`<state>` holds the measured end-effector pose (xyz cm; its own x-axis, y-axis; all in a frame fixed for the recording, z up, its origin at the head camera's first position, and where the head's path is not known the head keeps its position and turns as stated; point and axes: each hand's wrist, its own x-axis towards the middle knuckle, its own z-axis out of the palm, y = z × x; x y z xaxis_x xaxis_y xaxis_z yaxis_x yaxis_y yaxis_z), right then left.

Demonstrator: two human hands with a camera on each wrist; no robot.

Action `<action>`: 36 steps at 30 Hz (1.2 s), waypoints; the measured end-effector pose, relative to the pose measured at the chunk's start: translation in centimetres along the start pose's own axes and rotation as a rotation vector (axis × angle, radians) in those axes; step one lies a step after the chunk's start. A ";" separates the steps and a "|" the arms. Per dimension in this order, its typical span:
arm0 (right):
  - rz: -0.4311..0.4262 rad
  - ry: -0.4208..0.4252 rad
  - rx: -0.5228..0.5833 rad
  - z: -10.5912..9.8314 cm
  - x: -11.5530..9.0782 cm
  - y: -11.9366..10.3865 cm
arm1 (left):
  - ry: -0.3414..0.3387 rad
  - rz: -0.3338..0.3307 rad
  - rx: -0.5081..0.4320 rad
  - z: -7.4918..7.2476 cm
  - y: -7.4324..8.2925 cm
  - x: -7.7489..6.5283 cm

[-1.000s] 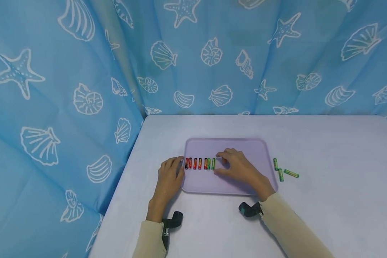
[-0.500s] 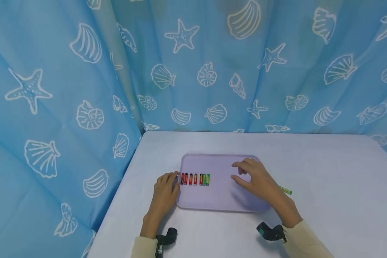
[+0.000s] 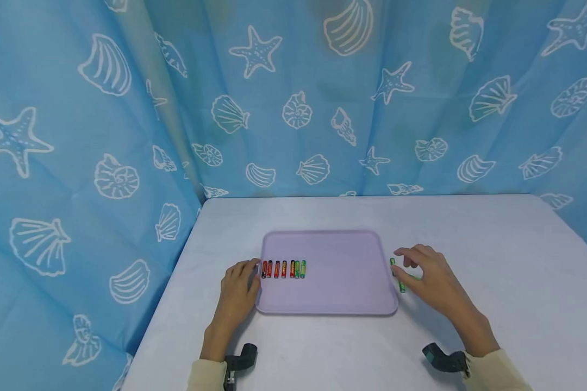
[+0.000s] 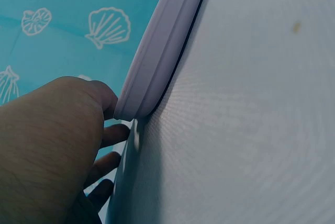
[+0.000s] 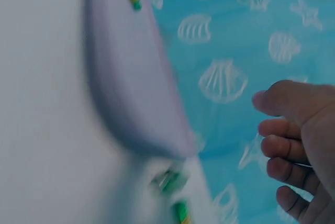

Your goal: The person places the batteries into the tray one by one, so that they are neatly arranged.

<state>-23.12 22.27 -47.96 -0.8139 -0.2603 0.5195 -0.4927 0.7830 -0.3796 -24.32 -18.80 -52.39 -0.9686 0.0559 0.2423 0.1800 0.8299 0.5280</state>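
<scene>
A lilac tray (image 3: 342,282) lies on the table, with a row of upright-lying red batteries (image 3: 276,269) at its left and two green batteries (image 3: 303,269) ending the row. My left hand (image 3: 236,293) touches the tray's left rim; in the left wrist view the thumb meets the rim (image 4: 152,62) and the fingers hang loosely beside it. Beyond the tray's right edge hovers my right hand (image 3: 435,282), thumb and fingers apart, holding nothing. Loose green batteries (image 3: 402,287) lie just by its thumb, partly hidden by the hand. They look blurred in the right wrist view.
A white cloth covers the table (image 3: 323,347). Blue curtains (image 3: 293,65) with white shell prints stand behind it and at its left. A black wrist camera mount (image 3: 445,359) hangs near the right sleeve, another (image 3: 243,358) by the left one.
My right hand has let go of the last green battery in the row and moved right, off the tray, to the loose batteries. My left hand stays at the tray rim. The head view has shifted.
</scene>
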 end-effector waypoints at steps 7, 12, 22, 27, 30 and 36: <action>0.074 -0.056 0.040 0.3 -2.1 2.9 | -0.024 -0.020 -0.013 -0.1 0.0 -0.2; 0.100 -0.173 0.073 0.2 -2.2 3.7 | -0.029 -0.040 -0.031 -0.2 -0.1 -0.5; 0.130 -0.284 0.039 0.4 -2.9 4.4 | -0.038 -0.043 -0.029 -0.2 0.4 -0.2; 0.127 -0.282 0.058 0.4 -2.8 4.5 | -0.038 -0.042 -0.022 -0.2 0.5 0.0; 0.140 -0.272 0.071 0.7 -2.8 4.6 | -0.042 -0.042 -0.017 -0.2 0.5 0.0; 0.147 -0.239 0.079 1.1 -2.7 4.5 | -0.041 -0.042 -0.019 -0.2 0.4 -0.1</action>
<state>-23.47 25.92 -51.91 -0.9230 -0.2804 0.2633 -0.3792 0.7783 -0.5005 -24.12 -18.61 -52.03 -0.9816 0.0441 0.1857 0.1414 0.8214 0.5525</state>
